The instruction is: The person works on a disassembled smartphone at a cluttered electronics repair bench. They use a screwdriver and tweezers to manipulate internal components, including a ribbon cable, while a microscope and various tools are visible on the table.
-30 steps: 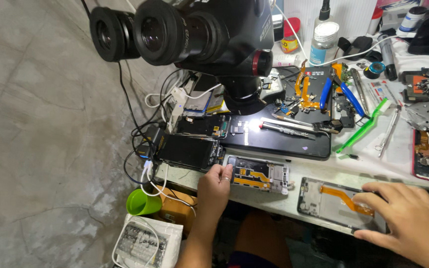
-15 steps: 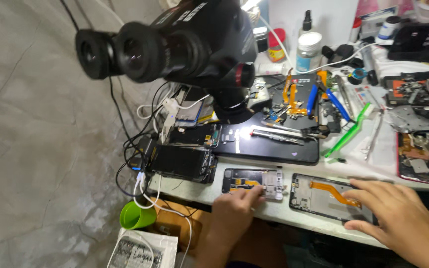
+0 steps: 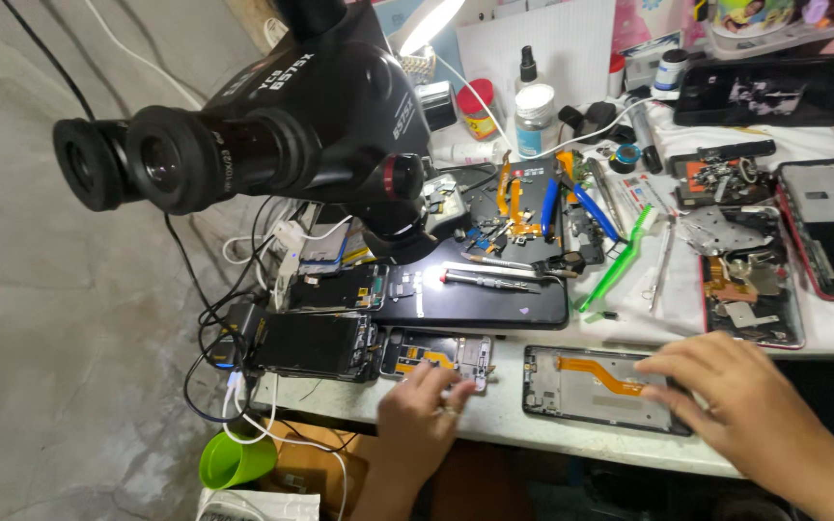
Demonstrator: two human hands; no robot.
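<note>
While a red-lidded yellow jar (image 3: 479,111) stands at upper centre, the left hand (image 3: 422,420) rests loosely curled, fingertips touching a small opened phone frame (image 3: 439,353). The right hand (image 3: 740,405), fingers spread, presses a larger black phone frame with orange ribbon cable (image 3: 596,386) at lower right.

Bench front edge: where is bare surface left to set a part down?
A white strip shows between the small opened phone frame under the left hand and the larger frame under the right hand. Another bare patch lies right of the green toothbrush. The black mat beneath the microscope is crowded.
</note>
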